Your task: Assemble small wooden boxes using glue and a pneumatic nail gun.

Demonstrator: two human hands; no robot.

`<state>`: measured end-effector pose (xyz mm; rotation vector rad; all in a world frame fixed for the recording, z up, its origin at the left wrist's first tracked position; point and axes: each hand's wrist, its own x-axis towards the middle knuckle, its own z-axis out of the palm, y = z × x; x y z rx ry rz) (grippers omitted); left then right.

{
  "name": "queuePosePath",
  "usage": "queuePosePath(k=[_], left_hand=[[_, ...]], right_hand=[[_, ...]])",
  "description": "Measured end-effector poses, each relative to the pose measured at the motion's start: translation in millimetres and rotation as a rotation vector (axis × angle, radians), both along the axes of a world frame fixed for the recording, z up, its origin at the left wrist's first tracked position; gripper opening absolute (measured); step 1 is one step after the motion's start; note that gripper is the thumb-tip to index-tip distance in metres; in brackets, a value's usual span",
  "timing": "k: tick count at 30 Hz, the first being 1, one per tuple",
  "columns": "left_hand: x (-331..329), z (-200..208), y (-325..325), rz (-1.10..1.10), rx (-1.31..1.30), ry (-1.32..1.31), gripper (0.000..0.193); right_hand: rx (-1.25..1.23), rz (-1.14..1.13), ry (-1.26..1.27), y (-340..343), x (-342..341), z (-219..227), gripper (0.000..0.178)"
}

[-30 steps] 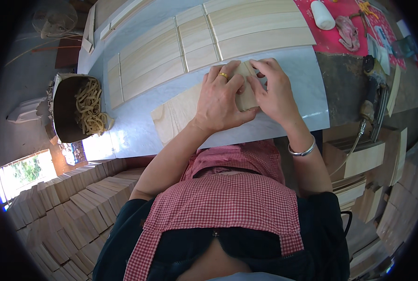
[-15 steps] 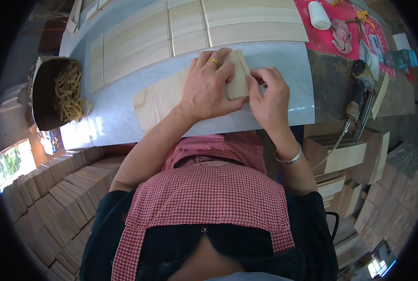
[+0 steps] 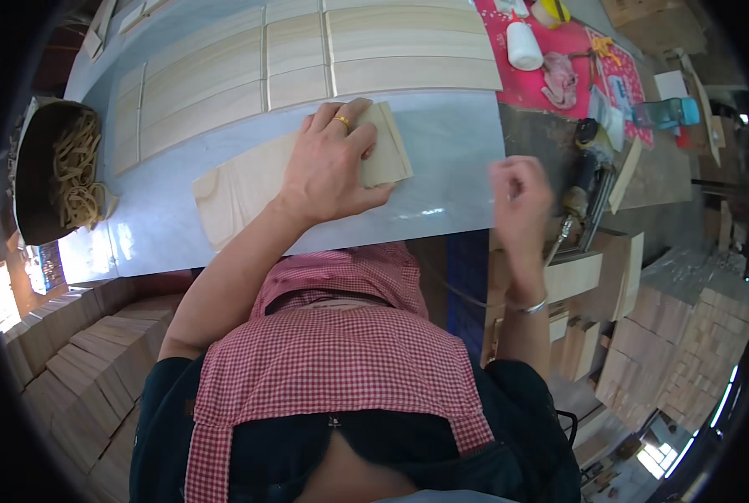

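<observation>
My left hand point(image 3: 327, 172) grips a pale wooden board point(image 3: 239, 194) lying on the grey-blue tabletop, its thumb at the near edge and its fingers reaching over to the far edge. Across the board's right end runs a narrow wooden strip point(image 3: 396, 139). Off to the right, past the table's edge, my right hand point(image 3: 521, 199) hangs in the air, smeared by motion with its fingers seemingly curled. Just beyond it rests an air-powered nail gun point(image 3: 577, 172) with a hose fitting.
Long jointed panels point(image 3: 408, 52) lie along the back of the table. A bin point(image 3: 32, 180) of tan curled strips stands at the left. On a red cloth point(image 3: 509, 84) are a white bottle point(image 3: 523, 46) and a rag point(image 3: 559, 80). Wood stacks point(image 3: 98, 369) flank me.
My right hand has let go of the board's right end and swung right toward the nail gun. My left hand still keeps the board on the table. The whole view has shifted somewhat.
</observation>
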<state>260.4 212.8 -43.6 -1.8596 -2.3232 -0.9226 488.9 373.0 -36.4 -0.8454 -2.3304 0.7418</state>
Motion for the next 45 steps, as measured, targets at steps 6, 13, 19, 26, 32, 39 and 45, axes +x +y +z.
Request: queuePosePath(k=[6,13,19,26,32,39,45], left_hand=[[2.5,2.2,-7.1,0.008,-0.038,0.028,0.042],[-0.8,-5.3,-7.7,0.050,0.020,0.107,0.048],[-2.3,-8.3,-6.5,0.032,-0.021,0.083,0.048],[-5.5,-10.1,-9.3,0.048,-0.049,0.094,0.051],[-5.1,-9.0,-6.1,0.027,-0.077,0.075,0.055],[-3.4,-5.9,-7.7,0.042,-0.103,0.030,0.054],[-3.7,-9.5,-6.9,0.052,-0.078,0.051,0.054]], right_hand=[[0.504,-0.465,-0.455,144.7,100.8,-33.1,0.037],[0.435,-0.618,-0.668,193.7,115.0,-56.8,0.064],[-0.036,-0.639,-0.566,196.8,112.2,-30.5,0.061],[-0.309,-0.408,-0.312,43.6,51.7,84.0,0.034],[-0.498,-0.127,-0.271,-46.1,21.9,119.2,0.020],[-0.554,-0.058,-0.357,-72.4,-1.9,125.9,0.019],[-0.545,-0.052,-0.389,-77.3,-9.9,124.5,0.021]])
